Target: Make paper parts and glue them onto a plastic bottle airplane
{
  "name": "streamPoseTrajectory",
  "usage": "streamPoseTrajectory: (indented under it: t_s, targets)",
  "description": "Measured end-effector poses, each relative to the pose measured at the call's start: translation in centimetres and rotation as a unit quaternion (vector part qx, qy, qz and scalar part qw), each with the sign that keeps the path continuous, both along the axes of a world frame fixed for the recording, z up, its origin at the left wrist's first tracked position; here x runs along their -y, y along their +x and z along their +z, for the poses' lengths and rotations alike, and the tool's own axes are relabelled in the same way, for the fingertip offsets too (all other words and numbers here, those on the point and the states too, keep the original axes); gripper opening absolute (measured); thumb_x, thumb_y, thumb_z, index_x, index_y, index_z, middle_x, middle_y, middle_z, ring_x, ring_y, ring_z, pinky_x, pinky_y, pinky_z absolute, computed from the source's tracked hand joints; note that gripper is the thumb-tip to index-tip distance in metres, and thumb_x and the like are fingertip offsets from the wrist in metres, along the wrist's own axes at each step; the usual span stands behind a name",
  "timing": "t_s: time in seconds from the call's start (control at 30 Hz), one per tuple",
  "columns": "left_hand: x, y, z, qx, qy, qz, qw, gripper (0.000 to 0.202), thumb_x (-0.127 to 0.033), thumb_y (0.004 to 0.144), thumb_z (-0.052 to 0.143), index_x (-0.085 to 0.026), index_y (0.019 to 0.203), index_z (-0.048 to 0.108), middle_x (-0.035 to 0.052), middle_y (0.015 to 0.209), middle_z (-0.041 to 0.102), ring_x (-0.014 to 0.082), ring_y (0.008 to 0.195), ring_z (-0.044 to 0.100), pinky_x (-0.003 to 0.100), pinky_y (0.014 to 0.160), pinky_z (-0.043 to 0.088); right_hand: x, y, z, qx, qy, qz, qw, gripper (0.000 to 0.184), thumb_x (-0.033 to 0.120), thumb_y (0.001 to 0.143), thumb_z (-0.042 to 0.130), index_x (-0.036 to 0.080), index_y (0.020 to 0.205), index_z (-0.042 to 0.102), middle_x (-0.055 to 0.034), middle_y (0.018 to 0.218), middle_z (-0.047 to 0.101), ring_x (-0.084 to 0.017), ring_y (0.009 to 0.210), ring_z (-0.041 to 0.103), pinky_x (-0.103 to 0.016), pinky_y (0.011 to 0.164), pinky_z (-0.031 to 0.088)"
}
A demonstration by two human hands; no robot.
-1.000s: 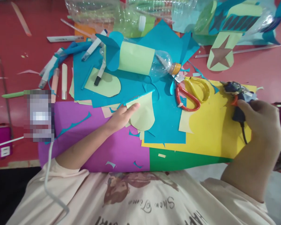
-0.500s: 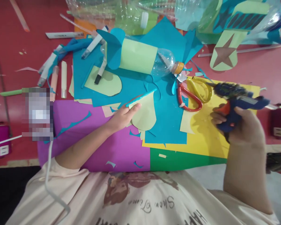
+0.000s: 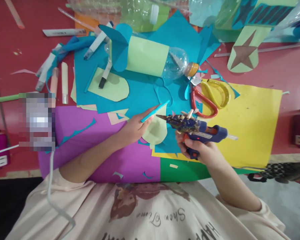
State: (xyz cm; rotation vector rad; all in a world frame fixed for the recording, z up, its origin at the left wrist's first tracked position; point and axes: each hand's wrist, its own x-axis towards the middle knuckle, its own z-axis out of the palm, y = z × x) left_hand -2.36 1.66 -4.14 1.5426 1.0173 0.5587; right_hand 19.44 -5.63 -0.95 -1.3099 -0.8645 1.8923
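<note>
My left hand [image 3: 134,128] pinches the edge of a pale green rounded paper piece [image 3: 156,129] that has a teal strip along its top fold. My right hand [image 3: 198,149] is wrapped around the handle of a blue glue gun [image 3: 198,129] with an orange trigger. The gun's nozzle points left, just above the green piece and close to my left fingers. Behind them lies a clear plastic bottle [image 3: 150,58] wrapped in green paper with teal fins and an orange cap.
Red and yellow scissors [image 3: 210,96] lie on the yellow sheet [image 3: 252,126]. Teal, purple and green sheets cover the red table. Markers [image 3: 97,41] and glue sticks [image 3: 64,82] lie at the left. More bottles and a star-marked paper wing [image 3: 245,53] sit at the back.
My right hand lifted the glue gun off the yellow sheet at the right and carried it left to the green paper piece. My left hand stayed on the piece.
</note>
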Motion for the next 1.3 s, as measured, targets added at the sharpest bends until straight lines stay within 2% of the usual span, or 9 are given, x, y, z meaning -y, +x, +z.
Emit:
streamPoseTrajectory:
  t_s: [0.13,0.27,0.43,0.6,0.73,0.9,1.1,1.3]
  targets:
    - [0.0,0.0,-0.3,-0.009,0.03,-0.032,0.999,0.047,-0.041,0.096,0.038,-0.021,0.136,0.051,0.006,0.112,0.072,0.0196,0.094,0.067,0.03,0.091,0.051,0.2,-0.5,-0.3,-0.018,0.062,0.038,0.997,0.036,0.051,0.083,0.061,0.02,0.067,0.054,0.0021,0.053,0.049,-0.01,0.043,0.043,-0.026,0.039,0.032]
    - [0.0,0.0,-0.7,0.007,0.064,-0.036,0.997,0.046,-0.027,0.094,0.04,-0.023,0.139,0.049,0.0044,0.129,0.065,0.021,0.119,0.059,0.033,0.107,0.045,0.2,-1.0,-0.4,-0.029,0.042,0.045,0.998,0.034,0.049,0.078,0.065,0.021,0.063,0.053,0.0026,0.056,0.047,-0.01,0.044,0.044,-0.024,0.036,0.031]
    - [0.0,0.1,-0.5,0.018,0.073,-0.043,0.996,0.044,-0.026,0.094,0.041,-0.023,0.137,0.051,0.0028,0.138,0.059,0.0206,0.133,0.049,0.03,0.109,0.043,0.2,-1.6,-0.5,-0.027,0.03,0.043,0.998,0.032,0.044,0.077,0.064,0.02,0.06,0.049,0.0035,0.055,0.046,-0.009,0.043,0.041,-0.023,0.037,0.033]
    - [0.0,0.1,-0.1,0.005,0.067,-0.054,0.996,0.049,-0.018,0.091,0.039,-0.023,0.138,0.05,0.0013,0.141,0.056,0.019,0.128,0.053,0.028,0.109,0.042,0.2,-1.8,-0.5,-0.021,0.039,0.053,0.998,0.033,0.043,0.077,0.065,0.02,0.059,0.05,0.0035,0.052,0.047,-0.009,0.041,0.042,-0.023,0.038,0.032]
    - [0.0,0.1,0.2,-0.012,0.065,-0.055,0.996,0.054,-0.013,0.087,0.04,-0.022,0.14,0.048,0.0013,0.138,0.059,0.0205,0.129,0.052,0.029,0.108,0.043,0.2,-1.8,-0.6,-0.028,0.04,0.051,0.997,0.034,0.044,0.078,0.065,0.019,0.06,0.051,0.0032,0.052,0.048,-0.009,0.042,0.043,-0.023,0.038,0.033]
    - [0.0,0.1,0.0,0.005,0.068,-0.057,0.996,0.053,-0.016,0.088,0.041,-0.023,0.14,0.048,0.0002,0.136,0.061,0.0217,0.133,0.049,0.032,0.113,0.041,0.3,-1.9,-0.6,-0.021,0.041,0.043,0.998,0.032,0.043,0.077,0.066,0.019,0.06,0.053,0.0039,0.052,0.048,-0.008,0.04,0.043,-0.023,0.037,0.033]
    - [-0.1,0.1,-0.1,0.019,0.068,-0.056,0.996,0.051,-0.017,0.091,0.04,-0.025,0.14,0.048,-0.001,0.139,0.058,0.0202,0.135,0.048,0.032,0.116,0.038,0.2,-1.9,-0.4,-0.013,0.047,0.048,0.998,0.028,0.039,0.077,0.065,0.019,0.061,0.054,0.0039,0.052,0.049,-0.008,0.038,0.042,-0.023,0.037,0.034]
    - [-0.1,0.0,0.0,-0.012,0.078,-0.077,0.994,0.057,-0.013,0.09,0.036,-0.024,0.145,0.042,-0.0016,0.137,0.06,0.0187,0.138,0.044,0.032,0.117,0.036,0.3,-1.9,-0.5,-0.015,0.053,0.048,0.997,0.028,0.036,0.078,0.064,0.018,0.059,0.052,0.0043,0.05,0.048,-0.007,0.039,0.042,-0.023,0.04,0.037]
